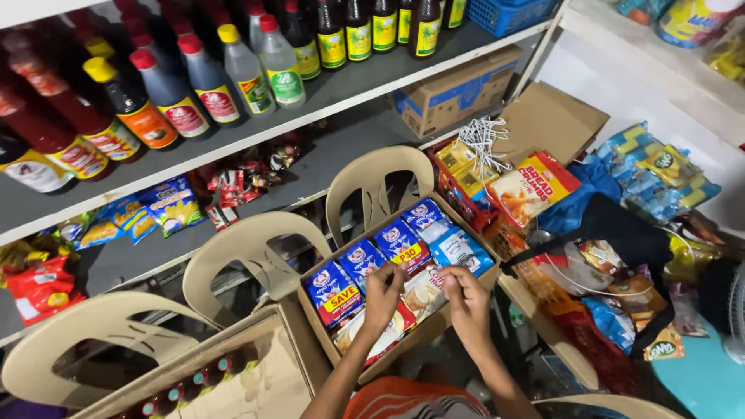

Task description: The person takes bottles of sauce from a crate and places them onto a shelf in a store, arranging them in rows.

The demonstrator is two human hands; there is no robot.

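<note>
A cardboard box point(320, 335) rests on a beige plastic chair and holds several blue packets point(372, 268) standing in a row and cream-coloured packets point(425, 295) in front. My left hand point(382, 293) reaches into the box, fingers curled on the top edge of a packet near the middle. My right hand point(463, 299) is beside it, fingers pinched on a cream packet at the box's right side. Both forearms come up from the bottom of the view.
Grey shelves point(349, 85) at the back carry rows of sauce and vinegar bottles point(209, 77) and snack packets point(167, 206). Two more beige chairs point(248, 248) stand left, one bearing a box of bottles point(186, 384). Piled packets and a black bag point(621, 233) crowd the right.
</note>
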